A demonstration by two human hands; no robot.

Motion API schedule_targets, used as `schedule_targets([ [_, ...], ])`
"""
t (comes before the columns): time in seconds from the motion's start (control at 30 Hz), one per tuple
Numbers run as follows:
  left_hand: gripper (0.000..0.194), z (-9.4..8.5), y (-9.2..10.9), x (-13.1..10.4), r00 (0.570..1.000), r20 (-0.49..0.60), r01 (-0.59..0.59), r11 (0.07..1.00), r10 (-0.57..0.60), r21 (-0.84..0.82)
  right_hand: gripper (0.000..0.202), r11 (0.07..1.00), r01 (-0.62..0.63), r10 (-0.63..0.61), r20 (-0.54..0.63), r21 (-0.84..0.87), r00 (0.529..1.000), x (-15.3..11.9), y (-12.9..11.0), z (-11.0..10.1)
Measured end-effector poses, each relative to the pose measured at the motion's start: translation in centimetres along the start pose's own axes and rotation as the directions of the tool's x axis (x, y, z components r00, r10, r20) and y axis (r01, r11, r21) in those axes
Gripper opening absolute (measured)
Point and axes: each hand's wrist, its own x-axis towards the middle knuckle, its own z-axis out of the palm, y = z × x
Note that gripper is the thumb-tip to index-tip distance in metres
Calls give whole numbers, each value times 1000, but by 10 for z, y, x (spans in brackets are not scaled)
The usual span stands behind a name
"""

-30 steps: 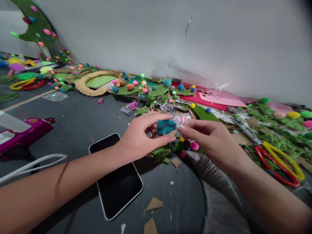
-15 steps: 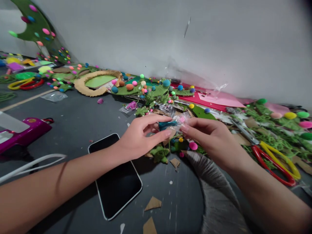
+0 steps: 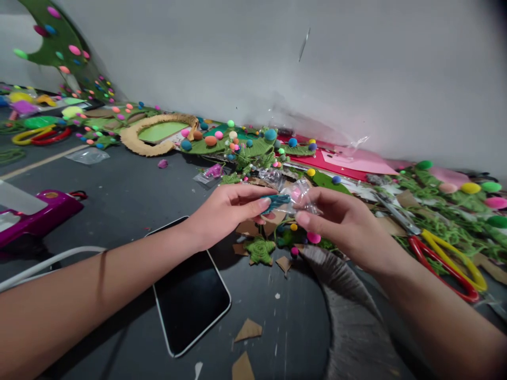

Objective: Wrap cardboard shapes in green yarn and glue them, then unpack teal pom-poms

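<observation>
My left hand (image 3: 227, 214) pinches a small teal bundle (image 3: 278, 202) of what looks like thread between thumb and fingers. A crinkled clear plastic bag (image 3: 298, 191) with something pink inside is at the bundle's right end, and my right hand (image 3: 336, 219) grips its right side with thumb and fingers. Whether the bundle lies inside the bag or against it I cannot tell. Just below the hands lies a green yarn-wrapped star (image 3: 260, 249) among cardboard scraps. A dark-screened phone (image 3: 194, 306) rests flat under my left forearm.
Red and yellow-handled scissors (image 3: 446, 266) lie on the right beside green yarn (image 3: 455, 227). A grey wrapped crescent (image 3: 352, 306) is at the front. A purple glue gun (image 3: 47, 214) and white cable (image 3: 51, 264) are at left; a tan ring (image 3: 137, 142) and pompoms line the wall.
The teal bundle shows more plainly between my left thumb and fingers. My right fingers have spread slightly, and the bag looks more opened out. The green star is less blurred.
</observation>
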Motion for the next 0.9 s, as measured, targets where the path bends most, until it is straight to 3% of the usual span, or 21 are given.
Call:
schedule_targets([
  [0.07,30,1,0,0,1000,14,10,998,-9,-61,27,996,54,-53,14,-72,998,0,-2,0],
  [0.2,26,4,1,-1,997,-28,62,980,-68,-189,15,964,166,-167,12,-208,986,1,-3,1],
  [0.47,22,5,-1,0,989,-68,108,960,-130,-258,21,968,96,-75,98,-232,992,-1,-3,-1],
  [0.73,33,2,2,-2,998,18,69,957,-66,-280,20,983,62,-75,-68,-174,995,3,-2,2],
  [0.9,50,0,2,-3,998,67,-8,994,16,-113,20,992,31,-44,-105,-119,994,3,3,-2],
])
